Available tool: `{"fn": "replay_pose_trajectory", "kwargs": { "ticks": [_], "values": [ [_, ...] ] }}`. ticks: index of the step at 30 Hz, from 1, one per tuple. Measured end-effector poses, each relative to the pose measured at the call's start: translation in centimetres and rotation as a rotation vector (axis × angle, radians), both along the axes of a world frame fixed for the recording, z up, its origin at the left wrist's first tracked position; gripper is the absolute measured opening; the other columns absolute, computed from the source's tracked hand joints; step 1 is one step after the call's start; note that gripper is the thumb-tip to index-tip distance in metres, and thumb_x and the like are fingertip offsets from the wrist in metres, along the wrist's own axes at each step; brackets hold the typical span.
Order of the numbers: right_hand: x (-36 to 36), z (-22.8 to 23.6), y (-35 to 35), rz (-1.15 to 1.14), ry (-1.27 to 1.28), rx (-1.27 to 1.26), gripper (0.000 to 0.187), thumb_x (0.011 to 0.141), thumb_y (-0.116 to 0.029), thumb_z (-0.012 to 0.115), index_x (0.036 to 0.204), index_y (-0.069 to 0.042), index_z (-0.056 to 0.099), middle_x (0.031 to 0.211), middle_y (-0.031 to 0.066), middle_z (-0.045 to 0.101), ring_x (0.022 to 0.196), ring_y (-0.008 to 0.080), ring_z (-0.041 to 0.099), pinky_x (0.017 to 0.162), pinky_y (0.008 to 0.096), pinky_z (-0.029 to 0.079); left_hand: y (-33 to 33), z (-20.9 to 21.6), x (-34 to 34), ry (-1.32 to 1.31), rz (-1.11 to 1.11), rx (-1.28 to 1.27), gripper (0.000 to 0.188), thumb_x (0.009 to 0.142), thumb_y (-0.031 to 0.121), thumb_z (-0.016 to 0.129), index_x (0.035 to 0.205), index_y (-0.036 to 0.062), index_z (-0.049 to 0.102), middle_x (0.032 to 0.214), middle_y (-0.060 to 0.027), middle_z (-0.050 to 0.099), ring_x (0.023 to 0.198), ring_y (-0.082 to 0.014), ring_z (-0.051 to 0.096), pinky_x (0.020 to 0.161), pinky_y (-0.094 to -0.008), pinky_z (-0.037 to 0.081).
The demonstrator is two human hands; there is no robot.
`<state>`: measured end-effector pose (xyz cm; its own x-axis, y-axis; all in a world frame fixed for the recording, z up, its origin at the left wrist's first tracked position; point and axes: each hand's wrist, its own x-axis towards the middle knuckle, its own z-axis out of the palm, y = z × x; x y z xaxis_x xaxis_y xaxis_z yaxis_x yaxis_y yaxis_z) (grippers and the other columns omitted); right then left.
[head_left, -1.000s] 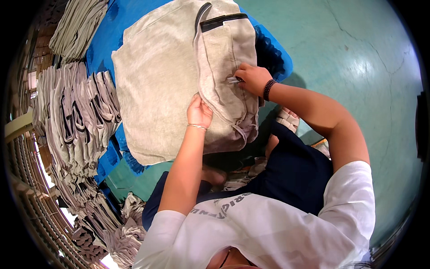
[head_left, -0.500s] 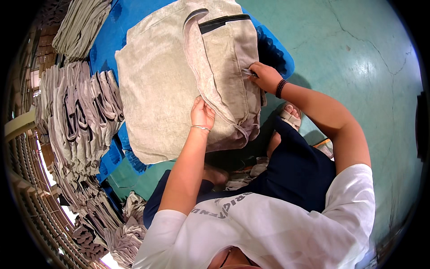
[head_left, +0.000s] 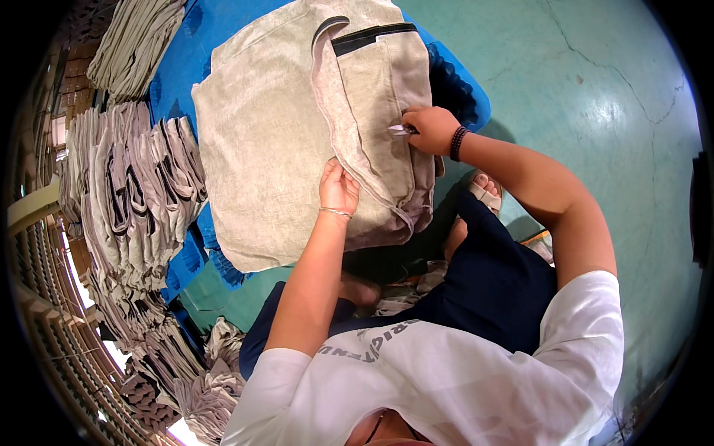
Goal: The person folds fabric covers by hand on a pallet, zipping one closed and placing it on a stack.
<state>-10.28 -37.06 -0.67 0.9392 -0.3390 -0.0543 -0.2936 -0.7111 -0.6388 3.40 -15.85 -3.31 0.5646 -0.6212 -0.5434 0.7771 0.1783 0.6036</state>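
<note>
Cloth piece: from my remote seat I see the large, beige, coarse-woven cloth piece (head_left: 260, 134) on the blue plastic platform (head_left: 476, 97), far centre, probably for support within reach.
Left grip: my left grip (head_left: 339, 189) pinches the long, narrow, beige cloth flap (head_left: 335, 104), seemingly to hold its edge raised and steady.
Right grip: my right grip (head_left: 433, 130) is clenched on a small, pointed, silver tool (head_left: 401, 129), tip leftward, perhaps for control; I cannot tell whether it touches cloth.
Folded stack: black-trimmed beige cloths (head_left: 93, 178) stand left, perhaps leaving the hands room.
</note>
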Motion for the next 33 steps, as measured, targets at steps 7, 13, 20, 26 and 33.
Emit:
{"fn": "replay_pose_trajectory", "kwargs": {
  "ticks": [7,13,20,26,33],
  "values": [
    [-1.4,-1.0,-0.6,-0.054,-0.06,0.098,0.018,0.066,-0.015,0.052,0.08,-0.004,0.055,0.082,0.0114,0.056,0.077,0.0299,0.054,0.067,0.0379,0.044,-0.4,0.6,-0.3,0.02,0.018,0.031,0.011,0.087,0.008,0.039,0.09,0.0028,0.048,0.096,-0.0095,0.057,0.088,-0.0185,0.056,0.079,-0.03,0.047],
    [-2.0,-0.4,-1.7,-0.104,-0.214,-0.014,0.025,0.066,-0.011,0.05,0.091,-0.007,0.05,0.086,0.0092,0.052,0.081,0.0268,0.053,0.068,0.0361,0.044,-0.7,1.3,-0.7,-0.007,0.014,0.022,0.01,0.086,0.007,0.039,0.089,0.0027,0.048,0.094,-0.0095,0.057,0.087,-0.0186,0.056,0.078,-0.0303,0.047],
    [1.1,1.9,-2.9,0.323,-0.249,-0.456,0.022,0.071,-0.008,0.048,0.093,-0.013,0.049,0.089,0.0036,0.049,0.087,0.0181,0.05,0.073,0.0298,0.04,-0.7,1.5,-0.8,-0.016,0.019,0.07,0.01,0.086,0.006,0.038,0.08,0.0085,0.045,0.071,-0.003,0.051,0.062,-0.0124,0.049,0.063,-0.0261,0.046],
    [1.9,0.7,-2.7,0.462,-0.268,-0.525,0.017,0.072,-0.012,0.048,0.088,-0.015,0.051,0.09,0.004,0.046,0.086,0.0186,0.048,0.069,0.0298,0.041,-1.5,2.1,-1.2,-0.024,0.033,0.126,0.01,0.085,0.006,0.037,0.078,0.0091,0.045,0.066,-0.0017,0.049,0.057,-0.011,0.046,0.058,-0.0236,0.044],
    [1.8,0.2,-2.5,0.448,-0.213,-0.353,0.016,0.072,-0.009,0.049,0.087,-0.014,0.052,0.089,0.0054,0.046,0.084,0.0216,0.049,0.071,0.0333,0.043,-1.7,2.7,-1.3,-0.027,0.042,0.159,0.01,0.085,0.005,0.036,0.081,0.0089,0.045,0.07,-0.0026,0.051,0.059,-0.0116,0.048,0.059,-0.0247,0.046]
  ]
}}
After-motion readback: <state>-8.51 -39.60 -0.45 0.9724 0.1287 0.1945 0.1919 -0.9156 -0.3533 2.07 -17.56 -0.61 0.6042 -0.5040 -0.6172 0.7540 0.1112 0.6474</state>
